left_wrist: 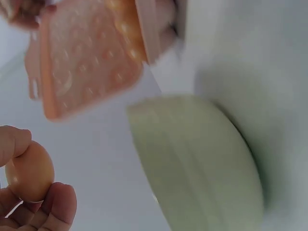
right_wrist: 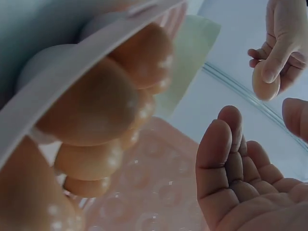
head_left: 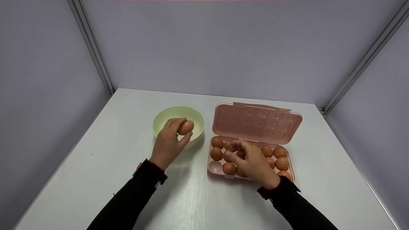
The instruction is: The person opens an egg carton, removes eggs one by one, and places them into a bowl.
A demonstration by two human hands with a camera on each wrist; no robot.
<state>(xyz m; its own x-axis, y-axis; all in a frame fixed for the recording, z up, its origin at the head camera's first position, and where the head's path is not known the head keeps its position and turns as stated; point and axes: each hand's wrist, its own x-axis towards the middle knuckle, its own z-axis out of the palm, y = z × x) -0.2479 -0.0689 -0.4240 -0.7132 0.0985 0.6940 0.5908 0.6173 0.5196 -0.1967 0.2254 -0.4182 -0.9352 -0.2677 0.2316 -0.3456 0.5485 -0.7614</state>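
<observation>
While gripping egg (head_left: 185, 127); left hand (head_left: 168, 142) raised

Table (head_left: 121, 166): white top with a faint lengthwise grain, lying under both sets of fingers and reaching well beyond them on every side.
Back wall (head_left: 204, 48): plain grey-lilac panel, rising from the table's far edge, well beyond the left fingers (head_left: 175, 123) and the right fingers (head_left: 238, 147).
Left wall (head_left: 38, 95): same colour, well out from the left fingers, on their outer side.
Right wall (head_left: 383, 95): same colour, well out from the right fingers, on their outer side.
Left post (head_left: 92, 48): pale metal strip in the corner between left wall and back wall, beyond the left fingers.
Right post (head_left: 361, 67): matching metal strip in the opposite corner, beyond the right fingers.
Speck (head_left: 91, 154): small dark mark on the table, outward of the left fingers and nearer the person.
</observation>
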